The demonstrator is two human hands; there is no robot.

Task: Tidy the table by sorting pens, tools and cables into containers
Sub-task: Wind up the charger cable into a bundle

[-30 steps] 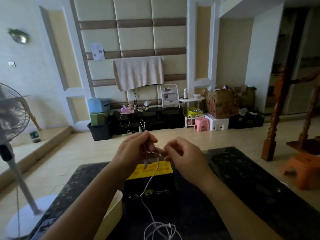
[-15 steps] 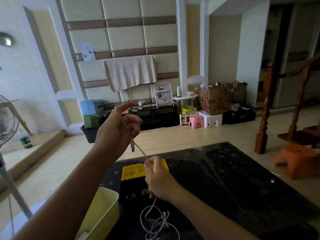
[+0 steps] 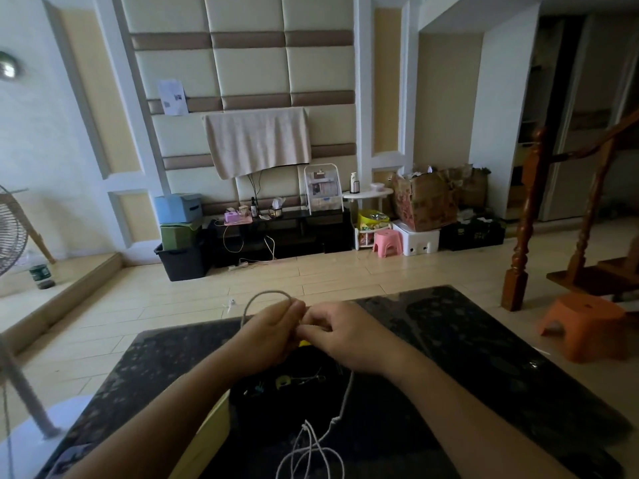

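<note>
A thin white cable (image 3: 347, 392) runs from between my two hands down to loose loops on the dark table (image 3: 484, 357) near the bottom edge. My left hand (image 3: 273, 333) pinches the cable, and a loop of it arches above that hand. My right hand (image 3: 345, 331) touches the left at the fingertips and is closed on the same cable, which hangs down below it. Under my hands stands a black container (image 3: 287, 388) with small items inside; a sliver of a yellow tray (image 3: 304, 343) shows behind it, mostly hidden.
A cream bin (image 3: 211, 426) stands at the table's left edge beside my left forearm. A standing fan (image 3: 10, 243) is on the floor at the far left. An orange stool (image 3: 584, 323) and a wooden stair post (image 3: 522, 223) stand to the right.
My left hand has come down from its raised position and met my right hand, forming a loop of cable above it. The right hand has moved up a little.
</note>
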